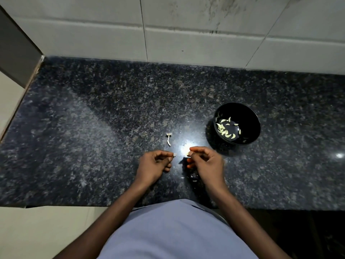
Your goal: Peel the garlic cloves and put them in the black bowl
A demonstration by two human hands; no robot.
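Note:
A black bowl (251, 118) stands on the dark granite counter to the right, with several peeled garlic cloves (225, 130) inside. My right hand (205, 161) pinches a pale garlic clove (188, 153) between thumb and fingertips, just left and in front of the bowl. My left hand (155, 163) pinches a small scrap of garlic skin (175, 155) at its fingertips. The two hands are a short gap apart above the counter.
A bare garlic stem (169, 138) lies on the counter (93, 137) beyond my left hand. Bits of skin (193, 178) lie under my right wrist. A tiled wall (186, 34) closes the back; the counter's left edge drops off near a grey panel (16, 58).

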